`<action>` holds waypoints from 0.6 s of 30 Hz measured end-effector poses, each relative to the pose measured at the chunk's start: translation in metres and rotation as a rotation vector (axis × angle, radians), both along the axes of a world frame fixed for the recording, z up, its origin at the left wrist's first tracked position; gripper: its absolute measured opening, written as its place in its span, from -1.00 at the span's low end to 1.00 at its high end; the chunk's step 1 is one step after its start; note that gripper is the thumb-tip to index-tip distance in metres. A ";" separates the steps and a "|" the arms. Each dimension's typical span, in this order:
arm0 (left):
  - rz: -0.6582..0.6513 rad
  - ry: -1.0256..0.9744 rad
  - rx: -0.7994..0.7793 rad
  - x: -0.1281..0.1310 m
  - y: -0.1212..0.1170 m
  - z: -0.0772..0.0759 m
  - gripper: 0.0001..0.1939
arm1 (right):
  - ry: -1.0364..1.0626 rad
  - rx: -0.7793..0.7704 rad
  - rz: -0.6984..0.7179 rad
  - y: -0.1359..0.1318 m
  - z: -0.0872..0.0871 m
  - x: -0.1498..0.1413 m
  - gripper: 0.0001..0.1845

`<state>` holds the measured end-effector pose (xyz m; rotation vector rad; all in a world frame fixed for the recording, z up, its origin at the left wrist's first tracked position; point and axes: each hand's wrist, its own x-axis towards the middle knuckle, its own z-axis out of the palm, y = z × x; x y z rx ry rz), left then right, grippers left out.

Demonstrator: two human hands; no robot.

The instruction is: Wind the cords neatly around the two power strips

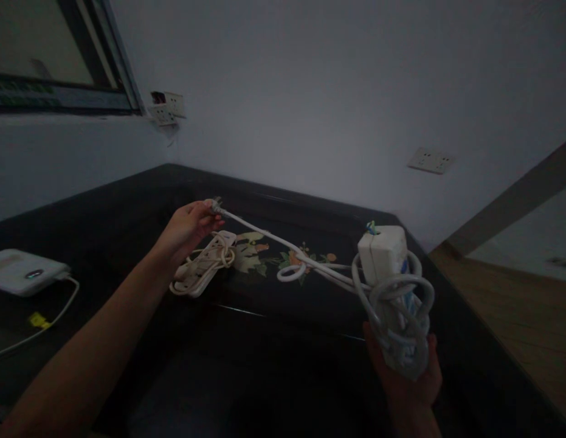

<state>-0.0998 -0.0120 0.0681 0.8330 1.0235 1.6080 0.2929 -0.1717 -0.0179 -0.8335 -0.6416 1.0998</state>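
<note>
My right hand point(413, 380) grips a white power strip point(383, 255) held upright, with its white cord point(396, 304) wound in loops around it. The cord's free end runs left across the dark table point(127, 201) to my left hand point(191, 225), which pinches the plug point(215, 205) between its fingers, raised above the table. Just below my left hand a second, cream power strip point(203, 264) lies on the table with its own cord bundled around it.
A white box-like device point(22, 271) with a cable and a yellow tag point(39, 320) sits at the table's left edge. Wall sockets point(168, 107) hang at the back left corner, and another socket plate point(431, 160) is on the right wall. Wooden floor point(515, 316) lies to the right.
</note>
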 end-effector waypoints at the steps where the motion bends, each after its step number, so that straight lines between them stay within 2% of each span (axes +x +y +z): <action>1: 0.007 -0.006 0.001 -0.002 0.001 0.000 -0.82 | 0.013 0.002 -0.004 -0.001 0.000 -0.001 -0.73; 6: 0.081 0.004 0.024 -0.015 0.004 0.005 -0.82 | 0.013 -0.052 -0.024 -0.004 0.003 -0.007 -0.68; 9: 0.055 0.079 0.014 -0.018 0.002 0.007 -0.85 | -0.071 -0.067 -0.048 -0.005 0.003 -0.007 -0.68; 11: -0.072 0.173 -0.060 -0.012 -0.004 0.006 -0.95 | -0.103 -0.068 -0.059 -0.003 0.004 -0.003 -0.67; 12: -0.175 0.232 -0.113 -0.007 -0.008 0.005 -0.95 | -0.113 -0.067 -0.063 -0.003 0.004 -0.002 -0.68; 14: -0.400 0.337 -0.203 0.009 -0.017 -0.001 -0.78 | -0.153 -0.054 -0.058 -0.001 0.007 0.001 -0.71; 15: -0.556 0.409 -0.223 0.019 -0.022 -0.005 -0.71 | -0.185 -0.044 -0.043 0.000 0.008 0.001 -0.71; 18: -0.880 0.538 -0.267 0.050 -0.033 -0.025 -0.65 | -0.270 -0.028 0.017 0.002 0.010 -0.002 -0.63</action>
